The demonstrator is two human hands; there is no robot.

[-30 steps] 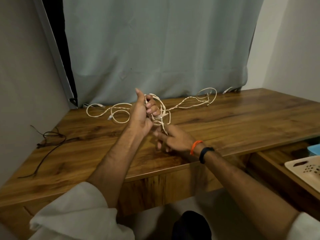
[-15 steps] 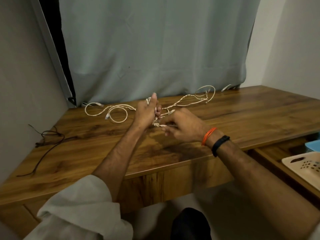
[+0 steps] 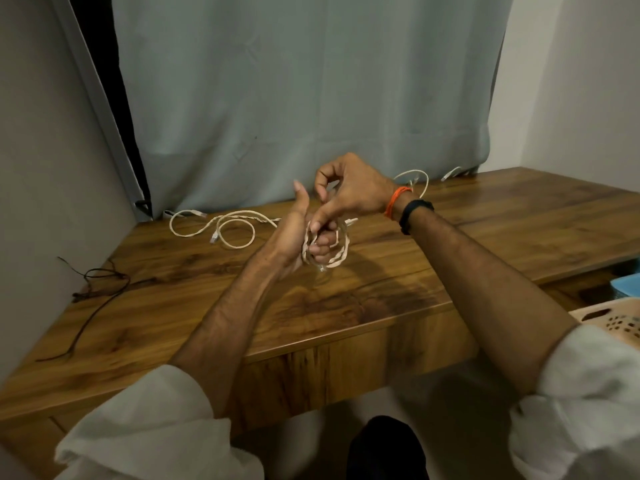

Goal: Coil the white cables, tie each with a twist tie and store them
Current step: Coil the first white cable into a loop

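My left hand is raised above the wooden desk, thumb up, its fingers closed on a small coil of white cable that hangs in loops below them. My right hand is above and just behind it, pinching a strand of the same cable between thumb and fingers over the coil. The cable's loose tail lies in loops on the desk to the left. Another white loop shows behind my right wrist. I see no twist tie.
A thin dark cord lies on the desk's left side near the wall. A grey curtain hangs behind the desk. At the lower right stand a beige perforated basket and a blue container.
My right hand has risen from desk level beside the coil to above my left hand, carrying a strand over. The coil in my left hand now hangs lower.
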